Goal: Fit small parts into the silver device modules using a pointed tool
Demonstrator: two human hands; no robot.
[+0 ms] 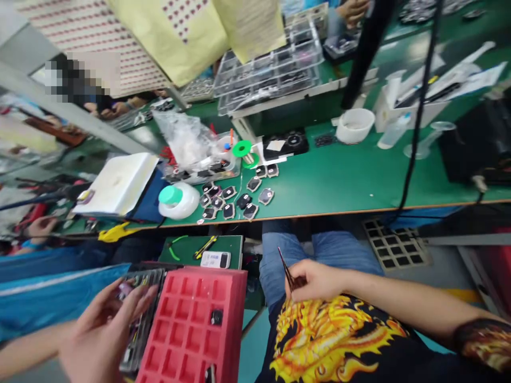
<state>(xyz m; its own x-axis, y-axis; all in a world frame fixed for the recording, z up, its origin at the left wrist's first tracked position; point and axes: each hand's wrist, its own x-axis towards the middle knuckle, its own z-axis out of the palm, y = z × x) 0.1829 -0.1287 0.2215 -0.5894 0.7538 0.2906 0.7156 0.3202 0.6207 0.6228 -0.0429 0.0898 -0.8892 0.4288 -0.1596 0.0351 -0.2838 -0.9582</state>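
My right hand (313,281) is closed around a pair of dark tweezers (284,266), their tips pointing up and away, above my lap. My left hand (99,330), slightly blurred, reaches over a dark grey tray (133,348) of small parts, fingers apart. A small pinkish-purple thing (125,289) shows at its fingertips; whether it is held or worn there is unclear. Beside that hand lies a stack of red compartment trays (235,298). One small black part (216,317) sits in a compartment of the top tray, and another dark part (209,373) is near its bottom edge.
Several watch-like cases (228,211) lie on the green bench (327,186). Near them stand a white bottle (181,201) with a green cap and a green spool (243,150). A black cable (419,117) hangs at the right. Below the bench edge, an open drawer (235,242) holds a cutter.
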